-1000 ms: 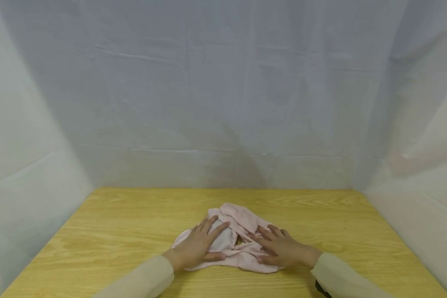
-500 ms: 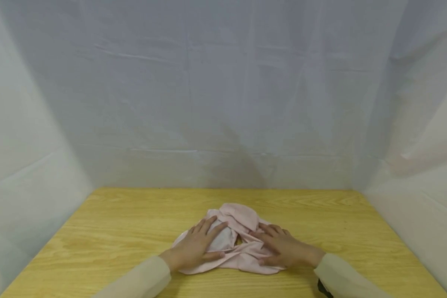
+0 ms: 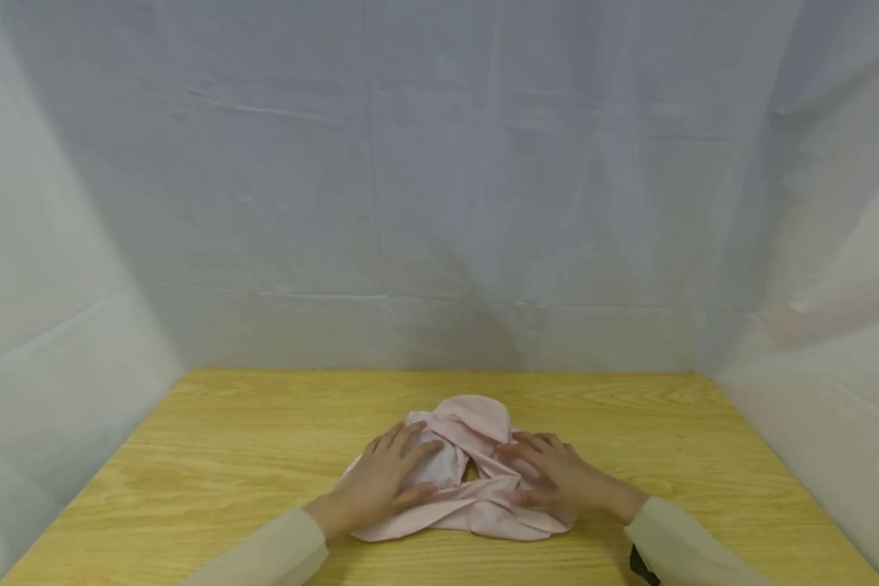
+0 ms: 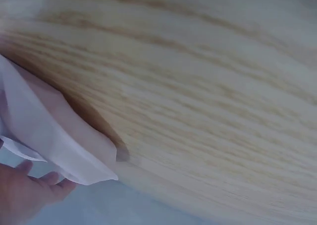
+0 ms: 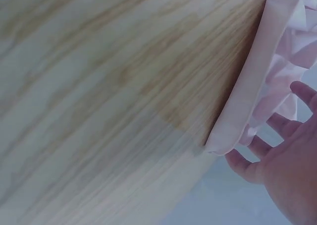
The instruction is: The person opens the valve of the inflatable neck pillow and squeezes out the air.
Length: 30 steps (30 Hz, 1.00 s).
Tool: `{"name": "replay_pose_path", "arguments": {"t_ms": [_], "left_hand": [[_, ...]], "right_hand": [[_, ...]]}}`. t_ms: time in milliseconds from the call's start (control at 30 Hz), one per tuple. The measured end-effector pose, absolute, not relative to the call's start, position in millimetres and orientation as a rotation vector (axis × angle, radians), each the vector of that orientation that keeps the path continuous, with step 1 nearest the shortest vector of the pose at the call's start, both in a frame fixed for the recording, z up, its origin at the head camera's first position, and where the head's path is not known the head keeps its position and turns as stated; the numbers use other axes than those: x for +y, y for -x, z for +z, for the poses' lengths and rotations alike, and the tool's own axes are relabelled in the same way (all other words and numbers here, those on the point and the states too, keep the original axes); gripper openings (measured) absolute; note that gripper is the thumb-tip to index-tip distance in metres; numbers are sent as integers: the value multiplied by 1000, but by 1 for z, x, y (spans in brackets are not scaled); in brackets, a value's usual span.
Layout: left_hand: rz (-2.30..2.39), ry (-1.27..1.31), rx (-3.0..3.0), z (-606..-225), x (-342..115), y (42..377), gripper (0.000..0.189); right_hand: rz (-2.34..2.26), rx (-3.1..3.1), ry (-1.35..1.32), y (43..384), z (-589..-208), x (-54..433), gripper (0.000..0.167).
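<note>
A pale pink cloth [image 3: 476,419], crumpled and twisted, lies near the front middle of the table, with a whitish area on its left and a small gap where wood shows through. My left hand [image 3: 381,480] rests on its left side, fingers spread and gently bent. On the right side lies my right hand [image 3: 567,484], slightly blurred, its fingers spread over the folds. In the left wrist view, loose fingertips [image 4: 52,178] sit beside a raised fold. The right wrist view has spread fingers [image 5: 260,145] at the gathered edge of the cloth [image 5: 247,101].
The wood-grain table [image 3: 264,423] extends around the cloth on all sides. Pale sheeting [image 3: 439,203] hangs behind it, and more sheeting [image 3: 51,325] stands along the left and right. A dark item [image 3: 642,566] shows under the right sleeve [image 3: 681,541].
Both hands have shifted slightly outward, the left one to the left and the right one to the right. The cloth's lower right edge has spread rightward, and its top fold is rounder and a little farther back.
</note>
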State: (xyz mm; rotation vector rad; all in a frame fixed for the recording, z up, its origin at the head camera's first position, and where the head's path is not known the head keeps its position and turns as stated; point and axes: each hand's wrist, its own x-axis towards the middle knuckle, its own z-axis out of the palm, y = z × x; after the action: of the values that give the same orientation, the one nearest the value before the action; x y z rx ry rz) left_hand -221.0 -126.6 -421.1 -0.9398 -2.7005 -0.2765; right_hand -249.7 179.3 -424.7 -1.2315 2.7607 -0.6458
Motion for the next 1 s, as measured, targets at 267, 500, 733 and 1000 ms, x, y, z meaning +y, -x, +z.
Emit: {"name": "replay_pose_path", "arguments": {"t_ms": [267,500,733,1000], "left_hand": [[-294,1053,-2653,-426,-126,221,55],[-295,1031,-2680,-426,-125,221,55],[-320,1036,-2679,-423,-125,219,54],[-319,1030,-2679,-424,-126,219,54]], "right_hand": [[-620,2809,1292,248,-426,176,67],[-624,2880,1311,246,-427,176,72],[-683,2921,1456,248,-428,174,73],[-611,2941,1536,248,-429,172,70]]}}
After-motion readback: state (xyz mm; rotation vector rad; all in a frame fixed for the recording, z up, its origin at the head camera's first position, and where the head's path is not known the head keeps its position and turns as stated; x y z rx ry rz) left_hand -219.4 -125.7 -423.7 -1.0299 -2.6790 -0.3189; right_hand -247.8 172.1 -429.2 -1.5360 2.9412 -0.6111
